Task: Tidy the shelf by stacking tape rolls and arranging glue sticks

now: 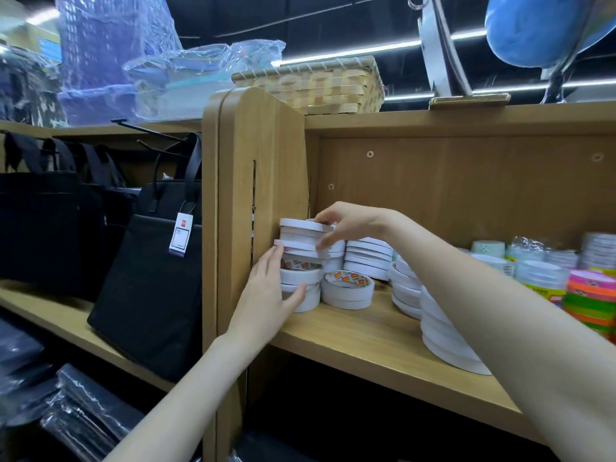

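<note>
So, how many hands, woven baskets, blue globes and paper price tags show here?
Bare hands: 2, left hand and right hand gripping white tape rolls
Pale woven basket: 1
Blue globe: 1
White paper price tag: 1
Total: 5

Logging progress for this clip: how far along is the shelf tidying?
Done: white rolls behind sit in neat stacks. In hand: right hand grips the top rolls of the corner stack; left hand steadies its side. Left: the leaning stack; no glue sticks visible.

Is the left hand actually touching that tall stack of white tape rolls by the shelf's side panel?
Touching. In the head view the left hand lies against the stack of white tape rolls: fingertips on its left side, thumb pressed to a lower roll, no gap visible.
</note>
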`<state>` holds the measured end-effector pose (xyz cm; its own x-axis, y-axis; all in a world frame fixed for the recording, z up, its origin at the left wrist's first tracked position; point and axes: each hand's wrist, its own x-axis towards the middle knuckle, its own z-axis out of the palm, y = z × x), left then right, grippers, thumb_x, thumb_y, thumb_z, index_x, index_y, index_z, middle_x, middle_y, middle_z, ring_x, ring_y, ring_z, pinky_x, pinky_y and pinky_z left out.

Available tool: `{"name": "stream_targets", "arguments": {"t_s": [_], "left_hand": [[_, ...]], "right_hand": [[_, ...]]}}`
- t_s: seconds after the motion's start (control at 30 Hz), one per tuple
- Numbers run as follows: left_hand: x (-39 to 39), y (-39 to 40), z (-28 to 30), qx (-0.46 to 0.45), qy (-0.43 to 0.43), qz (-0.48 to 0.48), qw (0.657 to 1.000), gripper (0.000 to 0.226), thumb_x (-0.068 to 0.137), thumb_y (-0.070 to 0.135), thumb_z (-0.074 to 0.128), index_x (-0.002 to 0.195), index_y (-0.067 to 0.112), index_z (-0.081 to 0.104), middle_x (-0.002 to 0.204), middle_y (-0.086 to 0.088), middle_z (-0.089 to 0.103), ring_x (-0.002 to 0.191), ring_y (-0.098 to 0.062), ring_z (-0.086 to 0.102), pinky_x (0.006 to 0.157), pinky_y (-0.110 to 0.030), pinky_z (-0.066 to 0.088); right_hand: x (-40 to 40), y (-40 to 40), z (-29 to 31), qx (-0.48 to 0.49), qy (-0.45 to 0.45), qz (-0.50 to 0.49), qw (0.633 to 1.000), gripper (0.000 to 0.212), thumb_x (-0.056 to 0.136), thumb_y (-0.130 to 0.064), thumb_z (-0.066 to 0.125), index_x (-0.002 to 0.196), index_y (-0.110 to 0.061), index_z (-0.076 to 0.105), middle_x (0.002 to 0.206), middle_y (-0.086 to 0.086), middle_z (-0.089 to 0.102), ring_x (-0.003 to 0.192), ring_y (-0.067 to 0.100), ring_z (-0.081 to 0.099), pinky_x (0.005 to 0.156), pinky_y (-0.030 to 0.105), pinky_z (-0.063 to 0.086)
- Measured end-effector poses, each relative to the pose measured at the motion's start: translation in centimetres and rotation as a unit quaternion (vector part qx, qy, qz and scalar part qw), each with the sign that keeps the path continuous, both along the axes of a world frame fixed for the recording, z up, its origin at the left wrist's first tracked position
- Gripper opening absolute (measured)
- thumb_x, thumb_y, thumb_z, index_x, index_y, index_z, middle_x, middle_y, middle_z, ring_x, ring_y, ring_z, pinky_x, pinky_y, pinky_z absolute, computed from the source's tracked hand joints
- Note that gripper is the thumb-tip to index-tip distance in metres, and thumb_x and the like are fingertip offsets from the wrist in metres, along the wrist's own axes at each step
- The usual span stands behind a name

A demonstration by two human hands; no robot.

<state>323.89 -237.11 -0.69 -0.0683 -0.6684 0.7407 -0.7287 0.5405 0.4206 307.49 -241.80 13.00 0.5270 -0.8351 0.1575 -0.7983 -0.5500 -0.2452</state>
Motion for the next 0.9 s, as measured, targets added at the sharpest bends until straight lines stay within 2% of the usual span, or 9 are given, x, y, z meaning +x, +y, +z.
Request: {"name": "stream_targets", "arguments": {"t_s": [0.03, 0.1, 0.23, 0.33, 0.43, 0.53, 0.67, 0.8, 0.9], "left_hand": [[0.0, 0.0, -0.1, 0.0, 0.005, -0.001, 1.0, 0.077, 0.089, 0.032, 0.059, 0.148, 0.013, 0.015, 0.153, 0.001, 0.021, 0.139, -0.01, 0.021, 0.109, -0.019, 0.017], [-0.1, 0.0, -0.2, -0.005, 0.008, 0.002, 1.0, 0.077, 0.088, 0.031, 0.06, 0.148, 0.013, 0.016, 0.152, 0.001, 0.023, 0.138, -0.01, 0.023, 0.11, -0.022, 0.021], [-0.5, 0.0, 0.0, -0.027, -0.031, 0.04, 0.998, 0.076, 0.088, 0.031, 0.057, 0.147, 0.012, 0.014, 0.153, -0.004, 0.013, 0.139, -0.018, 0.021, 0.11, -0.028, 0.023], [-1.0, 0.0, 0.5, -0.024, -0.06, 0.073, 0.995, 0.074, 0.087, 0.031, 0.057, 0.147, 0.014, 0.016, 0.153, -0.007, 0.011, 0.139, -0.023, 0.017, 0.111, -0.033, 0.022], [-1.2, -0.2, 0.8, -0.033, -0.097, 0.103, 0.989, 0.074, 0.085, 0.029, 0.058, 0.146, 0.013, 0.021, 0.153, -0.011, 0.016, 0.14, -0.027, 0.017, 0.112, -0.039, 0.018], [-1.8, -0.5, 1.5, -0.072, -0.144, 0.111, 0.981, 0.073, 0.082, 0.027, 0.061, 0.145, 0.01, 0.028, 0.152, -0.013, 0.022, 0.141, -0.03, 0.02, 0.113, -0.044, 0.012], [-3.2, -1.0, 3.0, -0.09, -0.149, 0.1, 0.98, 0.06, 0.088, 0.028, 0.052, 0.143, 0.012, 0.033, 0.153, -0.005, 0.025, 0.143, -0.021, 0.016, 0.114, -0.04, 0.003], [-5.0, -1.0, 4.4, -0.142, -0.126, 0.073, 0.979, 0.055, 0.083, 0.04, 0.042, 0.126, 0.009, 0.055, 0.131, -0.005, 0.055, 0.124, -0.023, 0.048, 0.107, -0.043, 0.024], [-6.4, -1.2, 4.6, -0.16, -0.148, 0.077, 0.973, 0.049, 0.086, 0.036, 0.053, 0.127, 0.011, 0.054, 0.13, -0.004, 0.056, 0.121, -0.023, 0.05, 0.107, -0.044, 0.025]], "right_hand": [[0.1, 0.0, 0.1, 0.001, -0.004, 0.005, 1.0, 0.039, 0.084, -0.026, 0.065, 0.101, 0.008, 0.057, 0.084, 0.016, 0.05, 0.079, 0.023, 0.041, 0.07, 0.034, 0.032], [0.1, 0.1, 0.2, 0.006, -0.011, 0.015, 1.0, 0.037, 0.088, -0.024, 0.061, 0.091, 0.012, 0.055, 0.077, 0.008, 0.038, 0.074, 0.02, 0.032, 0.066, 0.031, 0.026], [-0.2, -0.1, -0.1, -0.022, -0.08, 0.022, 0.996, 0.024, 0.087, -0.017, 0.062, 0.09, 0.006, 0.065, 0.071, 0.007, 0.042, 0.068, 0.018, 0.034, 0.059, 0.026, 0.026], [-1.3, 0.0, -0.1, -0.048, -0.132, 0.008, 0.99, 0.022, 0.084, -0.017, 0.066, 0.078, 0.004, 0.066, 0.067, 0.007, 0.036, 0.06, 0.013, 0.03, 0.05, 0.021, 0.021], [-3.3, 0.5, 0.6, -0.057, -0.175, -0.005, 0.983, 0.026, 0.084, -0.018, 0.066, 0.088, 0.007, 0.066, 0.072, 0.008, 0.043, 0.067, 0.016, 0.035, 0.061, 0.026, 0.026], [-5.6, 1.7, 1.5, -0.054, -0.197, -0.026, 0.979, 0.02, 0.084, -0.019, 0.067, 0.095, -0.003, 0.071, 0.082, 0.01, 0.059, 0.076, 0.017, 0.048, 0.071, 0.03, 0.037], [-8.6, 3.5, 2.2, -0.03, -0.177, -0.047, 0.983, 0.016, 0.083, -0.022, 0.068, 0.092, -0.009, 0.073, 0.093, 0.013, 0.068, 0.084, 0.016, 0.055, 0.081, 0.033, 0.043], [-10.2, 5.4, 2.0, 0.04, -0.187, -0.027, 0.981, 0.018, 0.086, -0.02, 0.065, 0.097, -0.009, 0.072, 0.091, 0.005, 0.069, 0.083, 0.009, 0.06, 0.086, 0.028, 0.046], [-10.5, 6.4, 1.9, 0.028, -0.139, -0.023, 0.99, 0.008, 0.086, -0.021, 0.065, 0.082, -0.019, 0.072, 0.079, -0.003, 0.068, 0.074, 0.005, 0.058, 0.073, 0.019, 0.045]]}}
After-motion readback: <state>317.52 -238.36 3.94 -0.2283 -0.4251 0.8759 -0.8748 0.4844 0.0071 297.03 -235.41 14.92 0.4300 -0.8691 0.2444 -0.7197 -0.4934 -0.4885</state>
